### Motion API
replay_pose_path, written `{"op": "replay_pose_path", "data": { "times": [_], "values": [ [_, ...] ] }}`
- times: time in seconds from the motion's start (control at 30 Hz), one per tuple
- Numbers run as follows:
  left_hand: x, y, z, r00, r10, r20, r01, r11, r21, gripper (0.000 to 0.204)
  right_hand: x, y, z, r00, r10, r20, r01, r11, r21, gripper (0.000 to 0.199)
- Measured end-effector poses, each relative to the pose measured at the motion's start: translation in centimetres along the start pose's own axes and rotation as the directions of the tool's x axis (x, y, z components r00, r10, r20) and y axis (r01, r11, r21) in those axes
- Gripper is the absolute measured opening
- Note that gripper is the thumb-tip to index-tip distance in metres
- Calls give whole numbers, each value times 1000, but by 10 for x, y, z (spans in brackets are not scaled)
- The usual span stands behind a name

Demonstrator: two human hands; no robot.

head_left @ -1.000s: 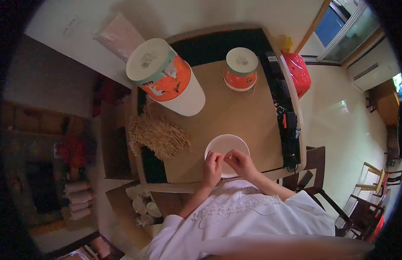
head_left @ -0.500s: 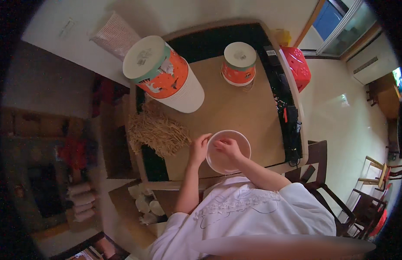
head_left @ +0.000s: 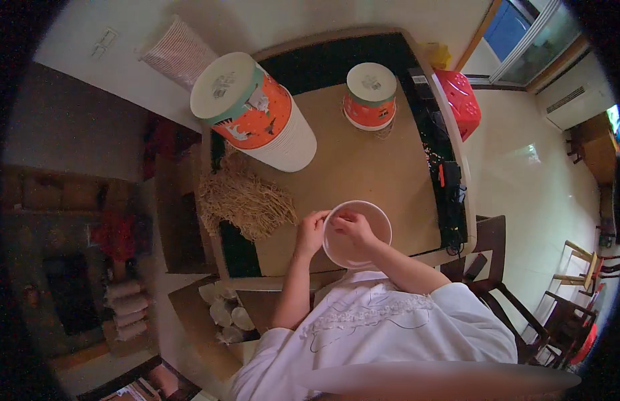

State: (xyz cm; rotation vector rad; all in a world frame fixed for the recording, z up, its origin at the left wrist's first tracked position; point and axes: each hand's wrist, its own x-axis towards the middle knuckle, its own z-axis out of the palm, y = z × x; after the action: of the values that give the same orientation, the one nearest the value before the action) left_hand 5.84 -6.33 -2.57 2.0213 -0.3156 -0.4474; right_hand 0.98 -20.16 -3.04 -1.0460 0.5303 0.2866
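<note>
A white paper bucket [head_left: 379,224] stands at the table's near edge in front of me, its open mouth facing up. My left hand [head_left: 313,230] grips the left side of its rim, fingers closed round the wall. Inside the mouth is my right hand [head_left: 354,228], its fingers curled against the inner left wall close to the left hand. Whatever those fingers pinch is too small to make out. Just left of the bucket lies a heap of tan twisted cords [head_left: 250,200].
A tall stack of upturned orange-and-white paper buckets [head_left: 270,110] leans at the back left. One upturned bucket [head_left: 370,110] with a cord stands at the back right. Black devices and cables [head_left: 450,194] line the right edge. A red stool [head_left: 460,103] is beyond the table.
The bucket and both hands have shifted slightly to the right. My right hand has moved a little closer to the inner left wall.
</note>
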Motion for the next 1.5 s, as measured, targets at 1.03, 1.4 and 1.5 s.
{"op": "replay_pose_path", "data": {
  "times": [1.03, 1.4, 1.5],
  "values": [
    [-2, 25, 6, 986, 166, 2, -163, 964, 210, 10, 7, -8, -39, 979, -98, 179, 166, 891, -423, 18],
    [19, 0, 18, 949, -274, 154, 313, 868, -386, 8, -69, -30, 50, 530, -154, 834, 840, -37, -541, 26],
    [10, -7, 10, 909, -146, 391, 417, 356, -836, 6, -22, -55, 48, 848, 57, 527, 530, -84, -844, 16]
  ]
}}
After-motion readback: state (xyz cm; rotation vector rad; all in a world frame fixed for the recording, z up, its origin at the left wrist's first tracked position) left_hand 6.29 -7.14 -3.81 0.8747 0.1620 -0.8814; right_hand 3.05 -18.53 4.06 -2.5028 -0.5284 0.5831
